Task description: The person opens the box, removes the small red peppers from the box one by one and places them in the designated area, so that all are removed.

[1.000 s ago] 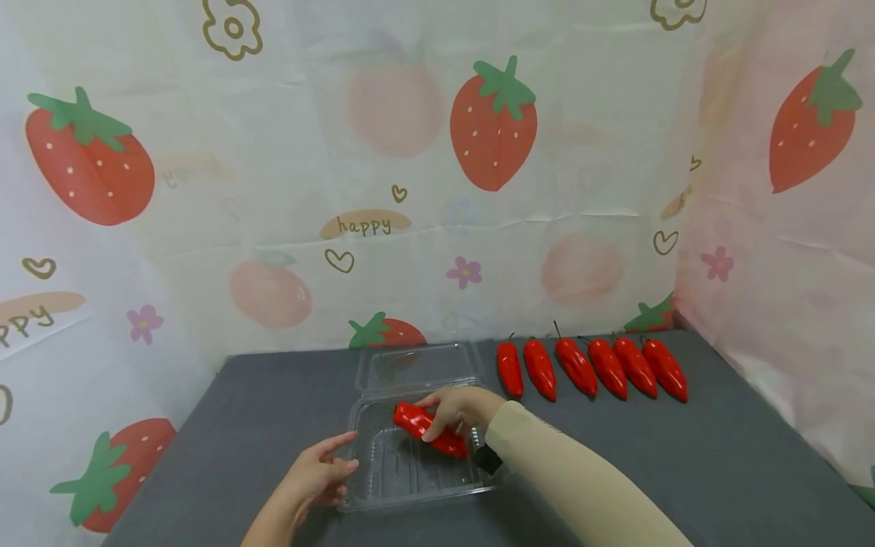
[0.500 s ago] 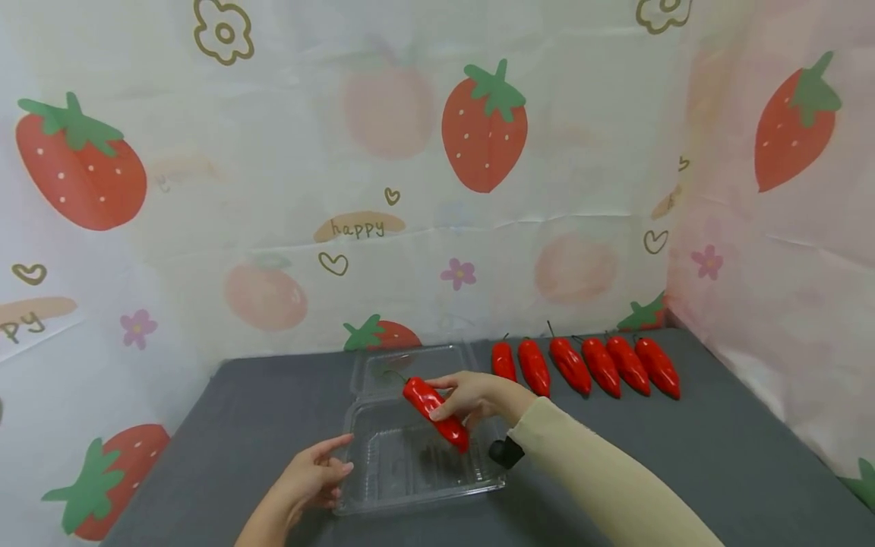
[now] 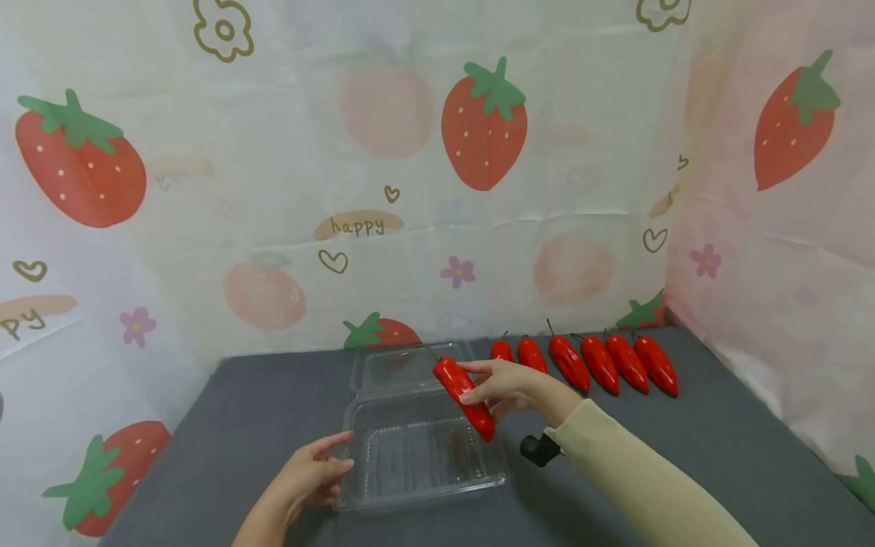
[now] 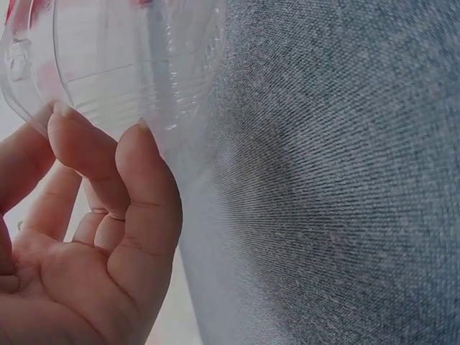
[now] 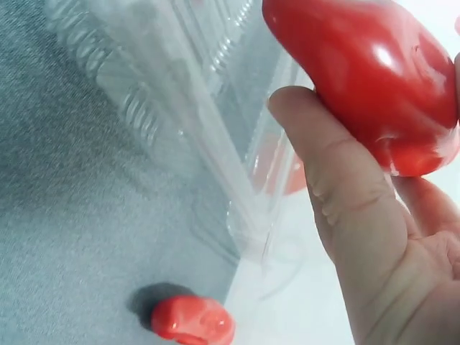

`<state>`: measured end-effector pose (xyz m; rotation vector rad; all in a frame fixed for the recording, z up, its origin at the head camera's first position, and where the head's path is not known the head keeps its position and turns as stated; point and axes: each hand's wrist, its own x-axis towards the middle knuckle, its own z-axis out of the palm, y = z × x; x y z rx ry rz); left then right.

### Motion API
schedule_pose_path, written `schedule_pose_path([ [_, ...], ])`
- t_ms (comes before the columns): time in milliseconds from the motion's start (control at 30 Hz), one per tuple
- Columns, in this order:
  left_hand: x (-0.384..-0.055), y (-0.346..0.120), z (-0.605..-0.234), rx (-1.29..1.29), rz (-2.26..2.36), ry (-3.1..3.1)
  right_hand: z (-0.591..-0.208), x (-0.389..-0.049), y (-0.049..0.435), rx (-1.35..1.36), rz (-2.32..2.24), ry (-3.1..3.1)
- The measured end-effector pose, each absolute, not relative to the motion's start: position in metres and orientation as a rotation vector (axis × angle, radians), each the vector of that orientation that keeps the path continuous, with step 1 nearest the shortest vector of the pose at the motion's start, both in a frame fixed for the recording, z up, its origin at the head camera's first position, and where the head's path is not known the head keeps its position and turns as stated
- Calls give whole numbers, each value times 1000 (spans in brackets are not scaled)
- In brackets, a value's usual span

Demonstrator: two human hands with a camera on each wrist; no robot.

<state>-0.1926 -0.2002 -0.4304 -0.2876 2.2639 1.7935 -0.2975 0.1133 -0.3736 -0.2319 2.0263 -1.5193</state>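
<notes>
A glossy red chili pepper (image 3: 465, 399) with a thin green stem is held in my right hand (image 3: 513, 387), thumb on one side and fingers on the other. It tilts over the right part of a clear plastic clamshell container (image 3: 362, 486), stem end up and to the left. In the right wrist view the same pepper (image 5: 374, 65) fills the top corner. My left hand (image 3: 307, 475) pinches the container's left rim; the left wrist view shows its bent fingers (image 4: 147, 172) right at the clear edge.
The container's lid (image 3: 403, 368) lies folded back behind it. Several red peppers (image 3: 601, 365) lie in a row at the back right of the grey tabletop (image 3: 287, 410). A strawberry-print cloth (image 3: 273, 175) hangs behind. A black device (image 3: 540, 450) sits at the right wrist.
My right hand has lifted the pepper up from inside the container and moved it to the right, turning it steeper. The left hand stays at the rim.
</notes>
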Motion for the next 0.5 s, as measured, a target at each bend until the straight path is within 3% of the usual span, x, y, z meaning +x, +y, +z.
schedule_pose_path([
  [500, -194, -204, -430, -293, 1766, 2294, -375, -286, 150, -181, -1596, 2060],
])
